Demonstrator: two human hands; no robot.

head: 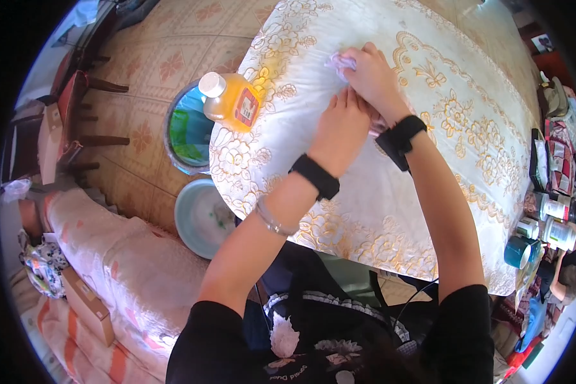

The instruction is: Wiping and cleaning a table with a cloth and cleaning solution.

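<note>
My right hand [375, 79] is closed on a crumpled, pale lilac cloth [342, 65], part of which sticks out past the fingers. Just below it, my left hand [344, 128] lies palm down against the right hand and wrist. Something pinkish shows between the left hand and the right wrist, too covered to name. The left fingertips are partly hidden, so I cannot tell whether they grip anything. Both hands are over a white tablecloth [365, 206] with gold flower patterns. Left of them, a clear plastic bottle [233, 103] of yellow-orange liquid with a white cap stands near the table's edge.
Below the table's left edge are a lined bin [172, 144] and a light blue basin [185, 221] of cloudy water. A covered sofa [125, 259] runs along the lower left. Several jars [559, 233] and a teal mug [517, 252] stand at right, near another person [564, 278].
</note>
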